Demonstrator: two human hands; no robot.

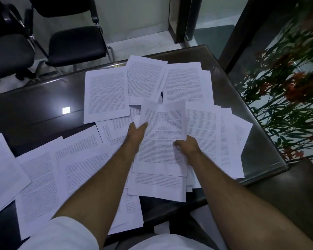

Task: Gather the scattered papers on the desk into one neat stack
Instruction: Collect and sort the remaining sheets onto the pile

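Papers (107, 92) across desk (34, 112), both hands (136, 131) gripping one sheet's (163, 138) edges.

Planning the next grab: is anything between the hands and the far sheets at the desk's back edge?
Only paper. Both the left hand and right hand grip a held sheet, which rises in front of the far sheets. Nothing else visible blocks the way.
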